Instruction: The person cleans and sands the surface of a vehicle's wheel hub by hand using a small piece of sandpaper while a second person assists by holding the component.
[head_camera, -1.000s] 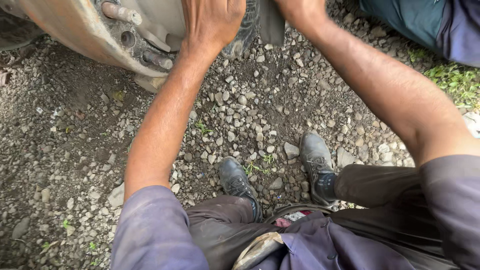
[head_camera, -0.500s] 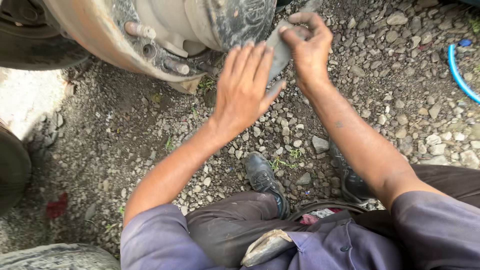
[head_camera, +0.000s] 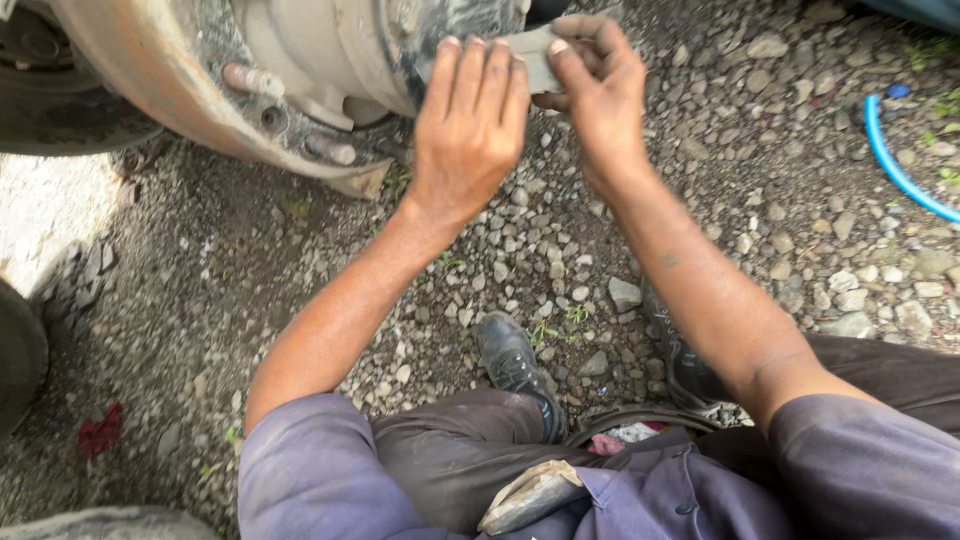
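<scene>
- Head view: left hand (head_camera: 472, 130), fingers straight and together, lies flat against the wheel hub (head_camera: 340, 50), gripping nothing.
- Right hand (head_camera: 597, 90) pinches a flat grey pad (head_camera: 533, 58) between thumb and curled fingers; the pad rests against the hub's dark greasy centre, just beside the left fingertips.
- Rusty brake drum (head_camera: 150, 80) with studs surrounds the hub.
- Gravel ground (head_camera: 760, 160); blue hose (head_camera: 895, 165) at right; black shoes (head_camera: 512, 362) below.

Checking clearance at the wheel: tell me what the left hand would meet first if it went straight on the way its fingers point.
The left hand points up the picture at the grey metal hub. Its fingertips already lie at the hub's dark greasy part, beside the flat grey pad pinched in the right hand, so it would likely meet the hub first; depth is unclear.
</scene>
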